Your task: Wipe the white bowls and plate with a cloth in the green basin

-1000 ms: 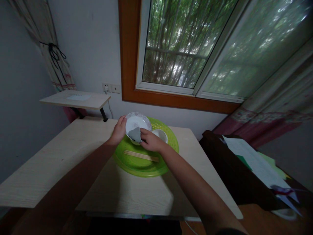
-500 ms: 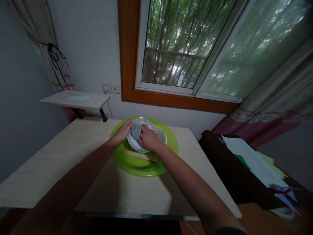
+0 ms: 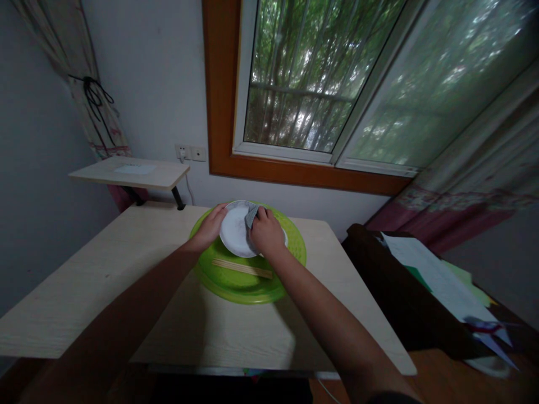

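Grips the white bowl (image 3: 234,233) at its left rim with the left hand (image 3: 209,227), exact finger spread unclear, apparently to brace against rubbing. Pinches the grey cloth (image 3: 251,216) in bent fingers of the right hand (image 3: 268,234), at the inner right side. Shows the bowl over the green tray (image 3: 252,294), beyond the chopsticks (image 3: 242,268), on the worktop (image 3: 240,336); leaves bowl-tray contact unclear.

Both forearms reach forward and converge, left hand (image 3: 211,226) gripping, right hand (image 3: 266,231) with fingers curled.
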Demonstrator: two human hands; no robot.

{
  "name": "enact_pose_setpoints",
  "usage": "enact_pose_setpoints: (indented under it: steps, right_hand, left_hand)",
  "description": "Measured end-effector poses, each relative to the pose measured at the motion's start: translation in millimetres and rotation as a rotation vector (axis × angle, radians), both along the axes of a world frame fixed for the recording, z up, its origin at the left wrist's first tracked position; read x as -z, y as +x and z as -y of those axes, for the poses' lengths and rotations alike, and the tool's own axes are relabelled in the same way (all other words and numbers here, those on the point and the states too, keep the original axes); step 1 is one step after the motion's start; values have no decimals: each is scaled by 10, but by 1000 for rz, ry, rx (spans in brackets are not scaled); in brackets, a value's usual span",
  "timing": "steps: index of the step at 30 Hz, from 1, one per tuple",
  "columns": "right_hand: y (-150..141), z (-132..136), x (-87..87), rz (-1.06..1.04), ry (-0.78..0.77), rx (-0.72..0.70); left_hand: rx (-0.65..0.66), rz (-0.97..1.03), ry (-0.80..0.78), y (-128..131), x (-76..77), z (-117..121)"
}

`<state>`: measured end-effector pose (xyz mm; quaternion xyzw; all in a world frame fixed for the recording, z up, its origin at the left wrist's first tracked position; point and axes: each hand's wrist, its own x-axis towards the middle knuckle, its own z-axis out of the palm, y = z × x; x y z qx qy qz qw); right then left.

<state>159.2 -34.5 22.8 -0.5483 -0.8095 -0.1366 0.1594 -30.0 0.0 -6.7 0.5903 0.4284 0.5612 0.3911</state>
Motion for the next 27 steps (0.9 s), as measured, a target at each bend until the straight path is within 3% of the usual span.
enact_pose_setpoints:
  steps: [7, 11, 22, 27]
  right_hand:
    - [29, -17, 37, 8, -81, 62]
    - [51, -24, 63, 37, -93, -13]
    - [79, -89, 133, -70, -191, -596]
    - [17, -56, 119, -129, -160, -718]
  left_hand:
    - [-149, -59, 50, -96, 96, -72]
    - [-203, -30, 45, -116, 129, -116]
    - [-213, -57, 25, -102, 74, -98]
    - [-132, -86, -12, -50, 33, -47]
